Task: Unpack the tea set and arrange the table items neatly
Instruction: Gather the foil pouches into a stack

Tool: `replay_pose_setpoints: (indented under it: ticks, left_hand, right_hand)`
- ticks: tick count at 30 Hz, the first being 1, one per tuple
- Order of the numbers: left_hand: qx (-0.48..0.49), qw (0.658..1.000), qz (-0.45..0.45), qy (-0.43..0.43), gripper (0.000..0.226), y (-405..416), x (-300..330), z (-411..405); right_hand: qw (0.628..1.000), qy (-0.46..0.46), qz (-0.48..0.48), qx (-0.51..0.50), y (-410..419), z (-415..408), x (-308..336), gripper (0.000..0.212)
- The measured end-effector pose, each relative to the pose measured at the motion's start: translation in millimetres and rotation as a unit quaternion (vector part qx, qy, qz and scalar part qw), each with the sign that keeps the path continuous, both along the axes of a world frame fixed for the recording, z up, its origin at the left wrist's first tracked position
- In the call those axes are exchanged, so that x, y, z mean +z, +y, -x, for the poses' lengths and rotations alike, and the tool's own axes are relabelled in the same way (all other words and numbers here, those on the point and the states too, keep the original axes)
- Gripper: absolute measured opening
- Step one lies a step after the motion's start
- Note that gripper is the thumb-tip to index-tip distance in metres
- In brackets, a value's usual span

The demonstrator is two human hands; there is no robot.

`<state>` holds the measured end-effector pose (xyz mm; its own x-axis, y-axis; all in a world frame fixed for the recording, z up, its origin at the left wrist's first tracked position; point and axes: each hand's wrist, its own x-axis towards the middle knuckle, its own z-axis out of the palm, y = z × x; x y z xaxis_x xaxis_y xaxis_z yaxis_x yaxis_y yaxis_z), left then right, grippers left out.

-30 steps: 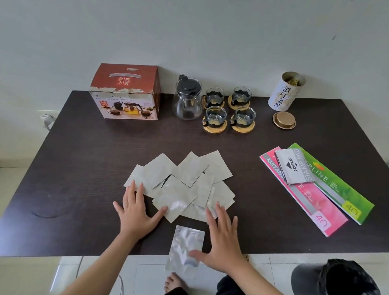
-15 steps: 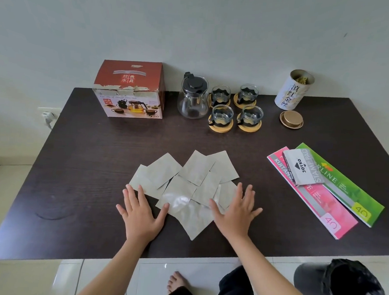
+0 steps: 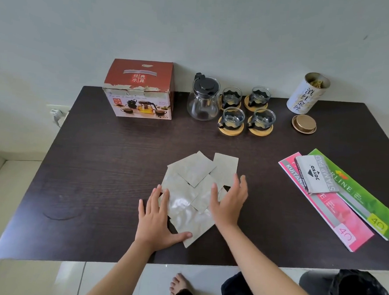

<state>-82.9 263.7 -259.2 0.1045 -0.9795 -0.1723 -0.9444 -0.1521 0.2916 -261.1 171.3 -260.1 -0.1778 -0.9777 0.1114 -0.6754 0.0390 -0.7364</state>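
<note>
Both hands lie flat on the counter (image 3: 97, 164), fingers straight. The left hand (image 3: 156, 220) and right hand (image 3: 227, 203) flank a heap of silver packets (image 3: 194, 193), fingertips touching its edges. Teapot (image 3: 203, 100) stands beyond the fingers.

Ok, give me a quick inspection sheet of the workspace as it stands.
Surface: dark wooden table, faint ring mark near its left front.
Job's things: glass teapot beside four glass cups on wooden coasters; tea set box at back left; silver sachets bunched in an overlapping pile.
Clutter: open tea tin, its gold lid in front; receipt books under a stamp pad box.
Grippers: left hand and right hand flat, flanking the pile.
Cables: wall plug, left.
Surroundings: plain wall, tiled floor, black bin.
</note>
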Motion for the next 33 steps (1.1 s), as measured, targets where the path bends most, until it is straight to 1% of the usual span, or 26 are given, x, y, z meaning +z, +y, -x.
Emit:
replay_pose_setpoints:
  ticks: [1, 3, 5, 8, 11, 16, 18, 20, 21, 22, 23, 24, 25, 26, 27, 29, 30, 33]
  left_hand:
    - [0.0, 1.0, -0.005, -0.005, 0.141, 0, 1, 0]
    - [-0.002, 1.0, -0.006, -0.013, 0.142, -1, 2, 0]
    - [0.0, 1.0, -0.001, -0.016, 0.139, -2, 2, -1]
    - [0.011, 1.0, 0.006, -0.008, 0.13, -3, 0, -1]
    - [0.028, 0.999, 0.026, 0.008, 0.118, -3, -1, 0]
    - [0.053, 0.998, 0.032, 0.025, 0.104, -3, -4, 0]
    - [0.055, 0.998, 0.031, 0.02, 0.1, -3, -5, -1]
    - [0.061, 0.997, 0.035, 0.024, 0.097, -3, -6, -1]
    - [0.064, 0.997, 0.036, 0.029, 0.097, -4, -6, -1]
    - [0.065, 0.997, 0.035, 0.034, 0.097, -4, -6, -1]
    - [0.064, 0.997, 0.033, 0.038, 0.1, -4, -6, -1]
    - [0.059, 0.997, 0.029, 0.04, 0.105, -4, -4, -1]
    - [0.053, 0.998, 0.02, 0.038, 0.112, -3, -2, 0]
    - [0.045, 0.998, 0.011, 0.034, 0.121, -3, 0, 0]
    - [0.037, 0.999, 0.004, 0.025, 0.129, -3, 2, 0]
    - [0.026, 1.0, -0.009, 0.006, 0.139, -4, 4, -1]
    - [0.026, 1.0, -0.01, 0.001, 0.141, -4, 3, -1]
    - [0.033, 0.999, -0.002, 0.005, 0.137, -4, 2, 0]
  right_hand:
    - [1.0, 0.007, -0.021, -0.02, -15, 4, 2, 0.078]
    - [0.994, 0.036, -0.097, -0.026, -46, 12, 6, 0.079]
    - [0.984, 0.075, -0.158, 0.015, -72, 14, 8, 0.08]
    - [0.967, 0.129, -0.19, 0.114, -88, 4, 10, 0.079]
    - [0.962, 0.12, -0.17, 0.177, -77, -6, 9, 0.078]
    - [0.963, 0.017, -0.107, 0.247, -34, -9, 2, 0.069]
    - [0.971, -0.02, -0.068, 0.228, -30, -7, 4, 0.07]
    - [0.982, -0.038, -0.033, 0.183, -41, -9, 10, 0.069]
    - [0.985, -0.03, -0.019, 0.171, -49, -12, 14, 0.066]
    - [0.984, 0.001, -0.013, 0.176, -60, -16, 18, 0.064]
    - [0.979, 0.055, -0.014, 0.198, -71, -21, 22, 0.064]
    - [0.964, 0.123, -0.027, 0.233, -81, -27, 25, 0.068]
    - [0.942, 0.188, -0.048, 0.275, -90, -34, 28, 0.073]
    - [0.916, 0.238, -0.07, 0.316, -98, -41, 30, 0.08]
    - [0.891, 0.269, -0.092, 0.353, -105, -46, 31, 0.084]
    - [0.861, 0.277, -0.134, 0.406, -110, -53, 30, 0.089]
    - [0.856, 0.266, -0.145, 0.418, -110, -54, 28, 0.089]
    - [0.87, 0.25, -0.11, 0.411, -98, -49, 23, 0.087]
